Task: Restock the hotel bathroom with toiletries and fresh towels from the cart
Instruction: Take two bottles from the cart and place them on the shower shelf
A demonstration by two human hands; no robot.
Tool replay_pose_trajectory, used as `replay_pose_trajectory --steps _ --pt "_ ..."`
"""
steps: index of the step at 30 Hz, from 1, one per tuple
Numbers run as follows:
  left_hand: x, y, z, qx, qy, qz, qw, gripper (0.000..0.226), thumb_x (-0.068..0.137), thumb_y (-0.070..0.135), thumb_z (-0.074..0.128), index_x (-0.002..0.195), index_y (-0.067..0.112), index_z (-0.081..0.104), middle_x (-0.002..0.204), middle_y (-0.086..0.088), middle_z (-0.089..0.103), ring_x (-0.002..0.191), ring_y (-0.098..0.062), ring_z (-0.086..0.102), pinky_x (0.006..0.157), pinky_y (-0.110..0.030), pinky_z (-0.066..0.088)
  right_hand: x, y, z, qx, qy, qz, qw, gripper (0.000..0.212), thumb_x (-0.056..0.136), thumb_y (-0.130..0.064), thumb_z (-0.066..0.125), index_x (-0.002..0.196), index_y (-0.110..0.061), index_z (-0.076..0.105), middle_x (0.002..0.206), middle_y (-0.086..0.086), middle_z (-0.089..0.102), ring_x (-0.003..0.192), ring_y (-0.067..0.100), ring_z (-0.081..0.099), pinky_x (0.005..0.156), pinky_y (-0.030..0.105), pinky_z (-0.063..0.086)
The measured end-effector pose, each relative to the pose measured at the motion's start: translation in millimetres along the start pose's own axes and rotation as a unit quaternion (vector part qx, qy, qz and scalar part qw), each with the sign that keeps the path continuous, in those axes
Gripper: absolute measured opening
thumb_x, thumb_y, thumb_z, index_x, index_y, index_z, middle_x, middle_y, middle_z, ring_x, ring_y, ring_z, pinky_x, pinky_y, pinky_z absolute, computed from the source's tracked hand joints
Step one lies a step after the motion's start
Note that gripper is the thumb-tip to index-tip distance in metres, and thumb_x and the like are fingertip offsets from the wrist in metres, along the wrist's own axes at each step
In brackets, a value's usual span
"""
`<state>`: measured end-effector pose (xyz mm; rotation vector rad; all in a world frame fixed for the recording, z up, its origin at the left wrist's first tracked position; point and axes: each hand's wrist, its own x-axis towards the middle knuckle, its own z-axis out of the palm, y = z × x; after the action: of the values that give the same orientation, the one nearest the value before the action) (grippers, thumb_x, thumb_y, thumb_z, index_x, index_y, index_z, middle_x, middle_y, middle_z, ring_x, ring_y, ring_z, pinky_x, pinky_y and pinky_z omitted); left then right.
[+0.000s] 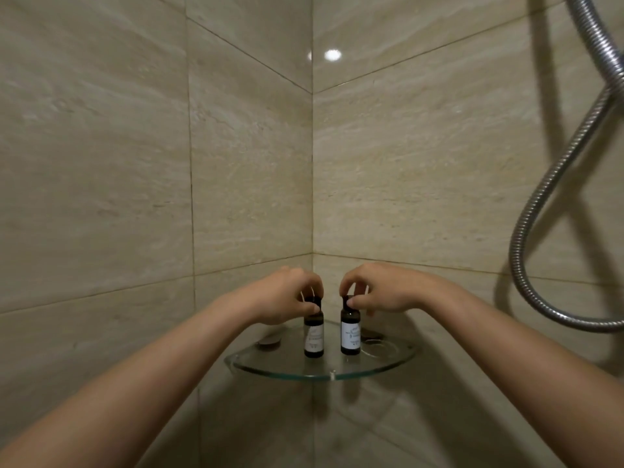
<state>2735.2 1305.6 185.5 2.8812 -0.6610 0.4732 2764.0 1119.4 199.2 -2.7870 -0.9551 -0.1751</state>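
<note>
2 beige stone-tiled walls (101, 163) meet in a corner, and a ribbed metal shower hose (526, 211) loops down the right one. A curved glass shelf (304, 374) is fixed into the corner, and both bare arms reach over it. The left hand (287, 298) pinches the black cap of the left bottle (314, 339) between thumb and fingertips. The right hand (378, 292) pinches the cap of the right bottle (350, 336) likewise. These 2 small dark toiletry bottles with white labels stand upright on the shelf, near each other but apart. Their print is too blurred to read.
</note>
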Motion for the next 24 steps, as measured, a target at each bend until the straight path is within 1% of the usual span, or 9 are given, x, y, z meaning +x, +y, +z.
replay_pose_trajectory --steps 2,4,6,8,10,13,18,22,24 --pt "2 -2 0 0.008 0.008 0.002 1.0 0.022 0.088 0.026 0.06 0.109 0.02 0.06 0.107 0.003 0.063 0.09 -0.007 0.057 0.079 -0.022 0.047 1 -2 1 -0.004 0.011 -0.007 1.0 0.021 0.092 -0.022 0.054 0.111 -0.016 0.061 0.083 -0.008 0.063 0.066 0.004 0.059 0.063 0.022 0.044" --pt "4 -3 0 0.01 0.009 0.002 1.0 0.022 0.088 0.025 0.06 0.109 0.019 0.061 0.107 0.003 0.063 0.09 -0.007 0.056 0.078 -0.021 0.046 3 -3 3 -0.008 0.021 -0.009 1.0 0.02 0.093 -0.024 0.054 0.109 -0.016 0.061 0.076 -0.012 0.058 0.066 0.004 0.058 0.063 0.022 0.044" --pt "6 -4 0 0.01 0.008 0.001 1.0 0.022 0.088 0.024 0.06 0.11 0.019 0.061 0.107 0.002 0.063 0.09 -0.008 0.056 0.078 -0.021 0.047 6 -4 5 -0.007 0.028 -0.009 1.0 0.02 0.093 -0.025 0.053 0.109 -0.016 0.061 0.081 -0.009 0.061 0.069 0.007 0.059 0.066 0.024 0.046" --pt "8 -5 1 0.011 0.006 0.0 1.0 0.023 0.088 0.025 0.06 0.11 0.019 0.06 0.108 0.002 0.063 0.092 -0.008 0.057 0.08 -0.023 0.048 9 -5 7 -0.007 0.033 -0.01 0.999 0.02 0.093 -0.025 0.053 0.11 -0.016 0.061 0.094 -0.002 0.065 0.075 0.011 0.062 0.072 0.027 0.049" --pt "8 -6 1 0.008 0.004 0.0 1.0 0.023 0.088 0.025 0.06 0.11 0.019 0.06 0.108 0.002 0.063 0.093 -0.009 0.057 0.081 -0.024 0.048 11 -5 9 -0.01 0.037 -0.011 0.999 0.021 0.093 -0.025 0.053 0.111 -0.016 0.061 0.102 0.001 0.066 0.082 0.014 0.064 0.076 0.028 0.05" --pt "8 -7 2 -0.004 0.005 -0.002 1.0 0.023 0.088 0.025 0.059 0.11 0.019 0.06 0.107 0.002 0.063 0.093 -0.009 0.058 0.082 -0.025 0.049 12 -5 10 -0.005 0.038 -0.015 0.999 0.021 0.093 -0.024 0.053 0.111 -0.016 0.06 0.105 0.001 0.065 0.083 0.013 0.063 0.075 0.026 0.048" --pt "7 -6 4 -0.016 0.01 0.001 1.0 0.021 0.089 0.024 0.058 0.11 0.02 0.06 0.106 0.003 0.064 0.092 -0.008 0.058 0.083 -0.025 0.05 12 -4 11 0.016 0.042 -0.014 0.999 0.018 0.093 -0.024 0.053 0.11 -0.019 0.059 0.097 -0.004 0.061 0.074 0.008 0.059 0.072 0.025 0.047" --pt "5 -7 2 -0.018 0.004 -0.01 1.0 0.023 0.091 0.025 0.055 0.113 0.02 0.059 0.112 0.002 0.063 0.092 -0.008 0.057 0.082 -0.024 0.048 11 -5 11 -0.002 0.04 -0.002 0.999 0.027 0.093 -0.028 0.053 0.119 -0.019 0.056 0.113 0.001 0.063 0.089 0.011 0.057 0.078 0.025 0.044" --pt "4 -5 1 -0.021 0.0 -0.015 1.0 0.029 0.091 0.028 0.054 0.119 0.02 0.055 0.116 0.002 0.061 0.093 -0.009 0.056 0.082 -0.024 0.046 10 -6 10 -0.011 0.042 0.004 0.999 0.033 0.093 -0.031 0.054 0.123 -0.02 0.053 0.118 0.001 0.061 0.094 0.011 0.055 0.081 0.025 0.043"
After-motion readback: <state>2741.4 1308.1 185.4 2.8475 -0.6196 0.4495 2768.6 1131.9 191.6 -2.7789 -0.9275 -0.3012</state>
